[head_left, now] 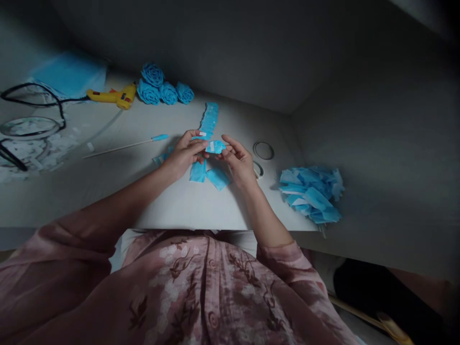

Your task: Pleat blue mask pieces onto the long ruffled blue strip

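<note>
Both my hands meet over the middle of the white table (172,206). My left hand (187,152) and my right hand (237,160) pinch between them a small folded piece of blue fabric (215,146) with a white strip on it. Under the hands lie more blue fabric pieces (210,175). A row of blue pieces (209,119) runs away from the hands toward the wall. A thin white stick with a blue tip (125,145) rests left of my left hand.
Three blue fabric roses (161,88) and a yellow glue gun (115,97) with a black cord sit at the back left. A heap of blue cut pieces (312,193) lies at the right edge. Tape rings (263,150) lie right of my hand. White scraps (39,148) cover the left.
</note>
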A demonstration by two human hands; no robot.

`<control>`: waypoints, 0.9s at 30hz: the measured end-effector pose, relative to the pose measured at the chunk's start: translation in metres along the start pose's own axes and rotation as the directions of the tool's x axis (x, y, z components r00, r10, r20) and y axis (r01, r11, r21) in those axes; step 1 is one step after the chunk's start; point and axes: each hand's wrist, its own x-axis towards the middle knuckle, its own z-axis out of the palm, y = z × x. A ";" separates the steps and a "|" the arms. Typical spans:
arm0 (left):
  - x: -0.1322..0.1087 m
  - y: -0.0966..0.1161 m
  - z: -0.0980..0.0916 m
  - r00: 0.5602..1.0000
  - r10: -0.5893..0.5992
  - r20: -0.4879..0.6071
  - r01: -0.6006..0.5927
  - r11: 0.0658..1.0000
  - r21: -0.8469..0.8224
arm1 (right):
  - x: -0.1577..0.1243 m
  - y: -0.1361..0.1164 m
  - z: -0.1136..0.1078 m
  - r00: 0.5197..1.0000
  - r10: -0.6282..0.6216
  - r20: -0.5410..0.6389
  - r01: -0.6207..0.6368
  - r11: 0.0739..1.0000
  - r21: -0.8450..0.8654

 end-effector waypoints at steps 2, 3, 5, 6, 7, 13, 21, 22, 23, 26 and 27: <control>0.002 -0.001 -0.001 1.000 0.020 0.004 -0.020 1.000 0.000 | -0.001 0.001 0.001 0.999 0.024 0.025 -0.023 0.999 -0.025; 0.003 -0.001 -0.002 0.999 0.038 -0.003 -0.038 0.999 0.007 | -0.001 0.000 0.001 0.998 0.049 0.042 -0.048 0.998 -0.035; 0.005 -0.001 -0.005 0.997 0.072 -0.021 -0.071 0.997 0.030 | -0.002 -0.004 0.001 0.992 0.103 0.073 -0.100 0.994 -0.044; 0.006 0.000 -0.005 0.996 0.082 -0.024 -0.081 0.996 0.046 | -0.003 -0.006 0.000 0.989 0.121 0.079 -0.118 0.992 -0.045; 0.006 0.001 -0.005 0.996 0.087 -0.022 -0.086 0.995 0.060 | -0.003 -0.008 0.000 0.988 0.132 0.074 -0.129 0.991 -0.046; 0.002 0.001 0.001 0.989 0.131 0.074 -0.144 0.964 0.224 | -0.001 -0.011 -0.004 0.996 0.077 0.039 -0.071 0.990 -0.124; -0.001 -0.002 0.004 0.977 0.179 0.115 -0.205 0.934 0.294 | 0.000 0.003 -0.002 0.992 0.000 0.129 0.023 0.984 -0.176; -0.002 -0.001 0.004 0.979 0.171 0.114 -0.196 0.941 0.277 | 0.000 0.002 -0.001 0.993 -0.001 0.118 0.024 0.982 -0.187; -0.002 0.000 0.003 0.981 0.161 0.113 -0.185 0.948 0.260 | 0.000 0.002 -0.001 0.995 -0.001 0.104 0.022 0.980 -0.197; -0.002 0.000 0.002 0.984 0.127 0.125 -0.153 0.961 0.230 | -0.001 0.000 -0.001 0.998 -0.005 0.068 0.019 0.977 -0.210; -0.002 -0.001 0.002 0.984 0.116 0.134 -0.144 0.963 0.226 | -0.001 0.000 -0.001 0.998 -0.007 0.061 0.020 0.977 -0.213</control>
